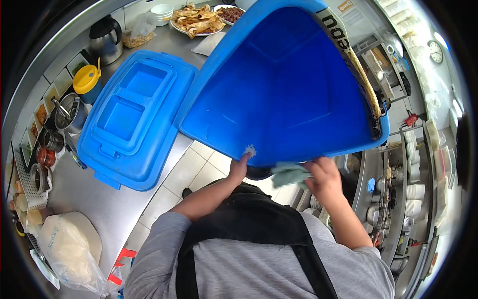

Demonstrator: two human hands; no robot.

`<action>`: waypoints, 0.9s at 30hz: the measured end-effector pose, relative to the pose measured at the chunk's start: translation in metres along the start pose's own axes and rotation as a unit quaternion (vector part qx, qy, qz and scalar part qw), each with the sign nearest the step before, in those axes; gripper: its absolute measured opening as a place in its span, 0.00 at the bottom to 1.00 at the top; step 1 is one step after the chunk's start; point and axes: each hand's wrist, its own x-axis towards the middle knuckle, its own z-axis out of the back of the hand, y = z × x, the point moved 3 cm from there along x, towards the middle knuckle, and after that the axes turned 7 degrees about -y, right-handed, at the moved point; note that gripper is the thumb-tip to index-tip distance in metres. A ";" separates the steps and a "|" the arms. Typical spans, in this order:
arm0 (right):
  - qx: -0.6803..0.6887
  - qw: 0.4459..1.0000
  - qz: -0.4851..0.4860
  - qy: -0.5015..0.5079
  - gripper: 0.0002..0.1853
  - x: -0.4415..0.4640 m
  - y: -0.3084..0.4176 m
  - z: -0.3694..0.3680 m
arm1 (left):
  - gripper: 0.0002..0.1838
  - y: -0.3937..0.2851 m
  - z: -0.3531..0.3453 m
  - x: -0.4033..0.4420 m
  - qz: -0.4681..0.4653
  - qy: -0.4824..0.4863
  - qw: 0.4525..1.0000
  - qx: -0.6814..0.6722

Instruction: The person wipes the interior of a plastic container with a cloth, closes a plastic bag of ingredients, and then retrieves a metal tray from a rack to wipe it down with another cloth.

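A large blue plastic bin [294, 94] is tilted with its open mouth toward me, showing its bare inner walls. My left hand [238, 168] is closed on its near rim, with the other fingers hidden behind the edge. By my fingertips is a small whitish, crumpled bit [250, 149]; I cannot tell whether I pinch it or it lies on the bin wall. My right hand [324, 180] is wrapped round a grey-green cloth [290, 174], blurred by motion, just below the rim. Left of the bin, a blue lid [164, 134] with two recesses lies on the steel counter [89, 194].
A yellow-lidded container [87, 79], a steel jug [105, 40] and seasoning pots line the counter's back. Plates of dried food [198, 21] stand beyond the lid. A plastic bag [72, 246] sits front left. Shelves with stacked bowls [414, 199] run along the right.
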 end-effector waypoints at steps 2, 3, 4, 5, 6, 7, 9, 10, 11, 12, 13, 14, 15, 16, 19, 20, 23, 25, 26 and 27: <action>-0.023 0.995 -0.094 -0.028 0.22 -0.035 -0.038 0.017 | 0.20 0.005 0.000 0.001 0.008 -0.008 1.000 -0.015; -0.033 0.987 -0.131 -0.083 0.22 -0.041 -0.050 0.034 | 0.20 0.007 0.000 0.001 0.012 -0.016 0.999 -0.035; 0.009 0.971 -0.176 -0.163 0.19 -0.048 -0.064 0.053 | 0.20 0.014 0.001 0.004 0.013 -0.020 0.999 -0.024; 0.016 0.944 -0.228 -0.237 0.18 -0.058 -0.080 0.067 | 0.20 0.006 0.000 0.000 0.019 -0.033 0.999 -0.019; 0.064 0.923 -0.275 -0.263 0.20 -0.055 -0.092 0.080 | 0.19 0.006 -0.001 0.000 0.012 -0.031 0.999 -0.023; 0.183 0.883 -0.307 -0.302 0.24 -0.044 -0.091 0.086 | 0.18 0.006 0.000 0.000 0.005 -0.031 0.999 -0.028; 0.327 0.859 -0.259 -0.298 0.25 -0.023 -0.090 0.073 | 0.17 -0.004 -0.003 -0.004 0.032 -0.027 0.998 -0.042; 0.347 0.834 -0.323 -0.281 0.26 -0.017 -0.083 0.057 | 0.17 -0.002 -0.003 -0.003 0.037 -0.038 0.998 -0.023; 0.368 0.805 -0.354 -0.301 0.25 -0.007 -0.075 0.044 | 0.17 -0.001 -0.003 -0.002 0.036 -0.038 0.998 -0.021; 0.389 0.774 -0.382 -0.323 0.24 0.002 -0.067 0.030 | 0.17 -0.001 -0.003 0.000 0.018 -0.029 0.999 -0.030; 0.409 0.737 -0.379 -0.381 0.22 0.009 -0.063 0.021 | 0.17 -0.001 -0.004 -0.001 0.001 -0.022 0.999 -0.038; 0.447 0.666 -0.439 -0.405 0.16 0.005 -0.066 0.013 | 0.17 -0.004 -0.005 -0.001 0.001 -0.025 0.999 -0.037; 0.450 0.664 -0.440 -0.403 0.16 0.004 -0.068 0.007 | 0.18 -0.007 -0.005 -0.002 -0.002 -0.027 1.000 -0.008; 0.466 0.645 -0.430 -0.427 0.14 0.004 -0.071 0.002 | 0.19 -0.011 -0.005 -0.004 -0.004 -0.029 0.999 0.022; 0.473 0.635 -0.403 -0.459 0.13 0.005 -0.074 0.000 | 0.22 -0.010 0.005 -0.005 0.026 0.007 0.987 0.159; 0.481 0.645 -0.434 -0.405 0.13 0.007 -0.074 0.005 | 0.22 -0.010 0.010 -0.003 0.023 0.005 0.986 0.164; 0.499 0.656 -0.470 -0.316 0.13 0.001 -0.083 0.006 | 0.24 0.007 0.023 -0.003 0.115 0.062 0.942 0.310; 0.509 0.656 -0.426 -0.360 0.13 -0.009 -0.094 -0.006 | 0.23 0.010 0.025 -0.003 0.015 0.059 0.965 0.257; 0.506 0.655 -0.429 -0.362 0.12 -0.015 -0.096 -0.010 | 0.21 0.001 0.022 -0.006 0.016 0.050 0.964 0.260; 0.510 0.664 -0.400 -0.373 0.13 -0.022 -0.101 -0.017 | 0.21 0.002 0.023 -0.004 0.010 0.053 0.962 0.269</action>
